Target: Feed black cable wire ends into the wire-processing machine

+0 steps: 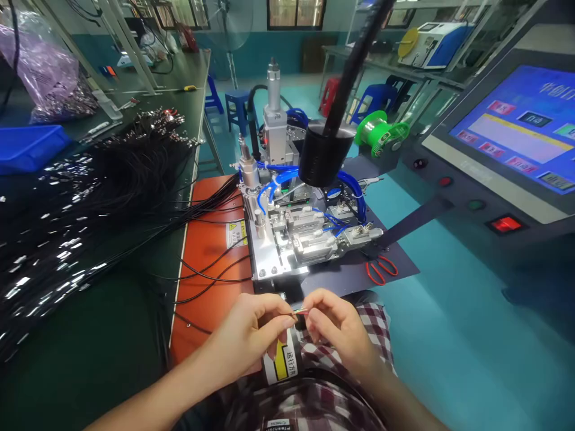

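Note:
My left hand [258, 326] pinches some thin coloured wires [299, 312] between thumb and forefinger, just in front of the machine. Close on its right, my right hand [335, 323] has its fingertips closed on the other side of the same wires, which look green, white and red. Above both hands is the metal machine [287, 239] with blue air tubes and cylinders. Black cables [211, 206] run from the left table to the machine's left side.
A large heap of black cables [130, 155] covers the left table, near a blue tray [31, 146]. Red-handled scissors [381, 270] lie right of the machine. A control screen [521, 126] stands at right, a green spool [381, 133] behind, and a black lamp [326, 155] overhangs.

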### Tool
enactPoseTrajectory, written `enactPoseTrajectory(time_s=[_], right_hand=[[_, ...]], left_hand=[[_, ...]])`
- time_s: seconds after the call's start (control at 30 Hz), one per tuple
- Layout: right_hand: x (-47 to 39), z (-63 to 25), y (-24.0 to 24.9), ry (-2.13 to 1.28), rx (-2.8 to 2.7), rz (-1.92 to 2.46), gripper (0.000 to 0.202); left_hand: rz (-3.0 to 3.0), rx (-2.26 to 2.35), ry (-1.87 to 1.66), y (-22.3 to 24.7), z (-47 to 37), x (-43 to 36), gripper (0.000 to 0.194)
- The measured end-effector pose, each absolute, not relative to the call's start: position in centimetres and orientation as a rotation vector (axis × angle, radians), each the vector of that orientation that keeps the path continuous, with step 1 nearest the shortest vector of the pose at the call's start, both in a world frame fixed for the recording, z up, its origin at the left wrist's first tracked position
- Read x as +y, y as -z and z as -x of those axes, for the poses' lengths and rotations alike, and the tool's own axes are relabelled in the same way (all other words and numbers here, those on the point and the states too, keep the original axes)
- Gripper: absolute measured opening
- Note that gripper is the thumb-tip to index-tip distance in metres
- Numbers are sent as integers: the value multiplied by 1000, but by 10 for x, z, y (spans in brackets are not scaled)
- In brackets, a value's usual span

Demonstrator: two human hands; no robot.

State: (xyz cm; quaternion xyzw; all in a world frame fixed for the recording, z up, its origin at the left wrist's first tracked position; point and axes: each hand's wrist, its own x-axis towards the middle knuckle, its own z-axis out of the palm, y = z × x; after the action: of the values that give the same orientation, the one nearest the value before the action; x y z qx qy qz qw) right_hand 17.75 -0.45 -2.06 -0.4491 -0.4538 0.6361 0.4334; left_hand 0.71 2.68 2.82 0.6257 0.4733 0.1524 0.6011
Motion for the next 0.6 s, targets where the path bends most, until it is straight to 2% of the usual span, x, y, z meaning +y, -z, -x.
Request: enactPoseTrajectory(time_s=[0.27, 0.6], right_hand=[[-1, -166, 27, -1813, -786, 926, 24], [-6, -154, 36, -1724, -771, 1008, 22]], left_hand=[[-1116, 1090, -467, -20, -7, 18, 20], [-1104, 1180, -712, -6, -9, 14, 15]])
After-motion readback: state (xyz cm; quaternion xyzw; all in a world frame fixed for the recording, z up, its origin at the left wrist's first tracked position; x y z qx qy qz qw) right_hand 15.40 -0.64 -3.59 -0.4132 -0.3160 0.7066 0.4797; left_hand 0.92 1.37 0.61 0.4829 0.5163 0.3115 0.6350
